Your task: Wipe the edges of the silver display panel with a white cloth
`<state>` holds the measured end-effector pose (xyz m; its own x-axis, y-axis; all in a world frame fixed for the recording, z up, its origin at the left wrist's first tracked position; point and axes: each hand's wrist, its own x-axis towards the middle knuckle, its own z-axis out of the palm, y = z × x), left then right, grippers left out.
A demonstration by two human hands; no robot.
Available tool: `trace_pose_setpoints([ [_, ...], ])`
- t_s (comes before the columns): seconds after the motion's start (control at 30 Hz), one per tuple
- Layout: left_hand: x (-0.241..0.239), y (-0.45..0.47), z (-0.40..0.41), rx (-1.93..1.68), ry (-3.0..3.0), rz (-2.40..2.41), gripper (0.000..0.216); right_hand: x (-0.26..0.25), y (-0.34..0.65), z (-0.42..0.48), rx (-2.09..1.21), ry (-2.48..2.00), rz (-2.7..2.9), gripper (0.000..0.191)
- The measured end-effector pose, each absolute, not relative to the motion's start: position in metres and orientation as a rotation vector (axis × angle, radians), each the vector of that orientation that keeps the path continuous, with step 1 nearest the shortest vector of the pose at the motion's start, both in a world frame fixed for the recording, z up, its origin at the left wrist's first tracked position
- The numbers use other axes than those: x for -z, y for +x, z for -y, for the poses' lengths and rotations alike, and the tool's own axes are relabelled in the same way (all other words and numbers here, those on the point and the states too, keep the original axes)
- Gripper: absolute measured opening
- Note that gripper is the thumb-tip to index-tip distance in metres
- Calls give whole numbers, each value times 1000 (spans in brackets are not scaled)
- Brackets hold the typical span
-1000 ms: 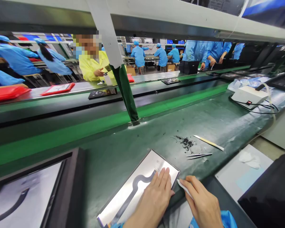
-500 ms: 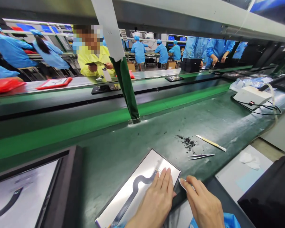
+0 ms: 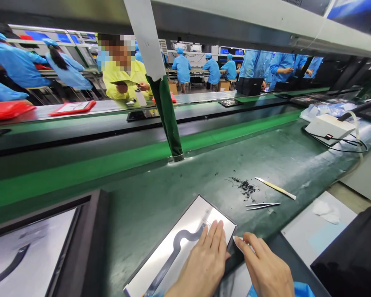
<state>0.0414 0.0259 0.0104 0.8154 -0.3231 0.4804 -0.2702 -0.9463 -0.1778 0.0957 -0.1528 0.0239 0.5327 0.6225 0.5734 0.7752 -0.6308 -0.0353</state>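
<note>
left hand: flat, open on silver panel, wrist cut off
right hand: pinching white strip, mostly hidden
change: basically none

My hands at the near edge of the bench, a panel under the left one.

My left hand lies flat on the panel; my right hand sits just beside its right corner, pinching a small strip. Beyond, to the right, tweezers lie near a scatter of debris and a flat stick. A tray sits to my left, a small box far right, the conveyor behind.
</note>
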Motion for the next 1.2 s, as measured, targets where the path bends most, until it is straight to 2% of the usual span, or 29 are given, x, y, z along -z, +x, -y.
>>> trace_pose_setpoints([
  [0.23, -8, 40, -26, 708, -2907, -493, 30, -24, 95, 155, 718, -2509, 1191, 47],
  [0.57, -12, 41, -26, 795, -2895, -476, 30, -23, 98, 156, 721, -2496, 1191, 46],
  [1.2, -9, 41, -26, 733, -2879, -485, 29, -26, 100, 153, 755, -2469, 1171, 50],
])
